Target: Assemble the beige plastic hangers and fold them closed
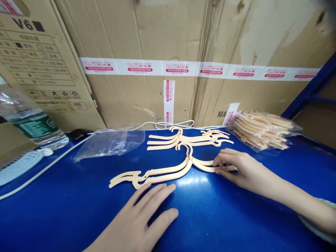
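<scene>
Two cream folding clothes hangers (170,175) lie side by side on the blue table (204,220), their hooks pointing away from me. My right hand (244,168) pinches the right arms of this pair between thumb and fingers; the outer ends are partly hidden behind it. Near the left arms, my left hand (147,213) hovers or rests with its fingers spread and nothing in them. Folded-out end pieces show at the left of the pair. Just behind lies another group of several similar hangers (194,139), hooks also toward the back.
A clear bag packed with hanger parts (262,127) sits at the back right. On the left are a crumpled plastic bag (112,141), a water bottle (34,126), a pale blue hairbrush (21,166) and a white cable (60,157). Taped cardboard (136,94) stands behind the table.
</scene>
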The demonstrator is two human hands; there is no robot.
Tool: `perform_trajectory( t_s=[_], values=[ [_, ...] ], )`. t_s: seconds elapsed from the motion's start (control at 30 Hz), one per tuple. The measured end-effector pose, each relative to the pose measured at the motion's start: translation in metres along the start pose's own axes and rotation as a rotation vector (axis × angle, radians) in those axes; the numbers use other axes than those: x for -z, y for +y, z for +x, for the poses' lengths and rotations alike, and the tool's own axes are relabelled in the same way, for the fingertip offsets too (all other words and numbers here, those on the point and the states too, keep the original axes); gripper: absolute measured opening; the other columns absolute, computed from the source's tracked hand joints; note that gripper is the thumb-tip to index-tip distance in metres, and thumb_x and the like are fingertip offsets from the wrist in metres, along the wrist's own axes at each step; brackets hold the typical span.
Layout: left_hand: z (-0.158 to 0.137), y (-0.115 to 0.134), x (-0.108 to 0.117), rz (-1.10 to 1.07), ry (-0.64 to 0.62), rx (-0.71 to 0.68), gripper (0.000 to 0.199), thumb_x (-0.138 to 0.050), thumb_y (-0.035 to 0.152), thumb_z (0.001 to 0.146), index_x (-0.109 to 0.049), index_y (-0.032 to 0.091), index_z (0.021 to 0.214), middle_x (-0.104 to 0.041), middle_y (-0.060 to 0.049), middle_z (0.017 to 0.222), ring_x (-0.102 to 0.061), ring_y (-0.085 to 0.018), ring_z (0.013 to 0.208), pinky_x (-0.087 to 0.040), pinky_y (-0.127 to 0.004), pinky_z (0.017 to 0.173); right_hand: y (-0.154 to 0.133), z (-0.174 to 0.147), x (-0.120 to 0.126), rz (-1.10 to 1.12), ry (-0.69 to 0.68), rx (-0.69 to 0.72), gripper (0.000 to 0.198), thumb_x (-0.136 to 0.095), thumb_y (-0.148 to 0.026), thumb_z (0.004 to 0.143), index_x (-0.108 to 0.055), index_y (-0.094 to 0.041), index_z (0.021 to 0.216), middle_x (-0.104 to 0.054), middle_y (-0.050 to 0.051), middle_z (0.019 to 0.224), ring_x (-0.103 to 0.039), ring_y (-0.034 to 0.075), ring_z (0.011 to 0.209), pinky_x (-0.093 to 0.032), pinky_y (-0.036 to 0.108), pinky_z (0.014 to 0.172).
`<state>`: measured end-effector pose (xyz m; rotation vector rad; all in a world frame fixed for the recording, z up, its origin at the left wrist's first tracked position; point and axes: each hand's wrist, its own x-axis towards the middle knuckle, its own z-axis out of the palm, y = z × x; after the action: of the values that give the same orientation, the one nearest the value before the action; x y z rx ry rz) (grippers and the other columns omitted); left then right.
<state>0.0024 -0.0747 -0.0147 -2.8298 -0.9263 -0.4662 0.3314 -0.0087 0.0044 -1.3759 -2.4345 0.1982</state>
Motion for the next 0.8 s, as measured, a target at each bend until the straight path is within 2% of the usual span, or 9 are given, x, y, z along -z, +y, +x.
perform_trajectory(
  t_s=[0.23, 0.7, 0.8],
  values=[
    [0.0003, -0.0010, -0.0043, 0.021, 0.049, -0.005, 0.042, -0.037, 0.053, 0.098, -0.060, 0.026, 0.121, -0.049, -0.005, 0.146, -0.043, -0.025, 0.134, -0.034, -0.044, 0.112, -0.0023, 0.0004, 0.0021, 0.000, 0.016, 0.032, 0.007, -0.058, -0.015, 0.088, -0.062, -0.019, 0.086, -0.063, 0.005, 0.088, -0.059, 0.017, 0.079, -0.048, 0.028, 0.069],
    [0.0025, 0.0013, -0.0012, -0.040, 0.010, 0.036, 0.038, -0.047, 0.049, 0.095, -0.059, 0.025, 0.122, -0.046, -0.008, 0.147, -0.041, -0.029, 0.135, -0.035, -0.050, 0.111, -0.0038, 0.0025, 0.0026, -0.043, 0.022, 0.018, 0.012, -0.058, -0.014, 0.087, -0.063, -0.019, 0.097, -0.067, 0.005, 0.086, -0.062, 0.017, 0.075, -0.046, 0.026, 0.064],
    [0.0028, 0.0002, 0.0001, -0.081, 0.030, 0.048, 0.036, -0.051, 0.046, 0.094, -0.058, 0.024, 0.122, -0.054, -0.008, 0.140, -0.045, -0.028, 0.131, -0.033, -0.049, 0.113, -0.0033, 0.0022, 0.0028, -0.034, 0.014, 0.009, 0.012, -0.058, -0.015, 0.087, -0.063, -0.019, 0.097, -0.066, 0.005, 0.085, -0.061, 0.017, 0.074, -0.046, 0.026, 0.064]
  ],
)
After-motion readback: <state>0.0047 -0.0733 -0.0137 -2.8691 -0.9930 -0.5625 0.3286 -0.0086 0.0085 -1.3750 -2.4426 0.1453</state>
